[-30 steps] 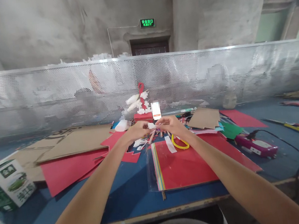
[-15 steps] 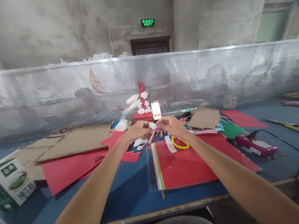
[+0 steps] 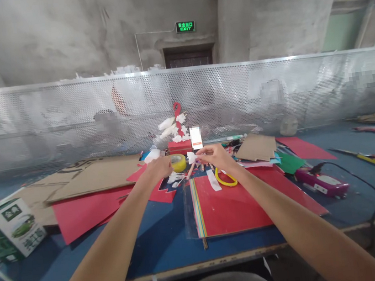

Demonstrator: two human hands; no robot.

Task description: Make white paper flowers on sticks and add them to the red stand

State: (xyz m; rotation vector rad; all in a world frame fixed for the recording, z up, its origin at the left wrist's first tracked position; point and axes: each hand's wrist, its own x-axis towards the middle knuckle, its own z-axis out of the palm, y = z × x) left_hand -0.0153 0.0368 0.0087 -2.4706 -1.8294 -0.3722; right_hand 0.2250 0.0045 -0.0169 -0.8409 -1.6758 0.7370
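Pinched in the fingertips of my right hand (image 3: 214,156) is a small white paper flower (image 3: 191,157). My left hand (image 3: 159,167) is lower and to the left, beside a roll of yellow tape (image 3: 179,162) and just in front of a white crumpled piece (image 3: 152,155). Its fingers are hidden behind the back of the hand, so any grip there does not show. White stringy pieces (image 3: 176,178) lie between the hands. Below my right hand are a yellow loop handle (image 3: 227,184) and a white paper strip (image 3: 213,180).
Behind the hands stand a red form with white flowers (image 3: 178,121), a red box (image 3: 179,147) and a phone (image 3: 196,138). Red sheets (image 3: 238,207) lie in front, cardboard (image 3: 95,178) left, a purple device (image 3: 322,183) with a cord right. A metal mesh screen (image 3: 66,115) crosses the back.
My left hand has let go of the white paper flower and moved left, uncovering the yellow tape roll. My right hand stays in place with the flower.
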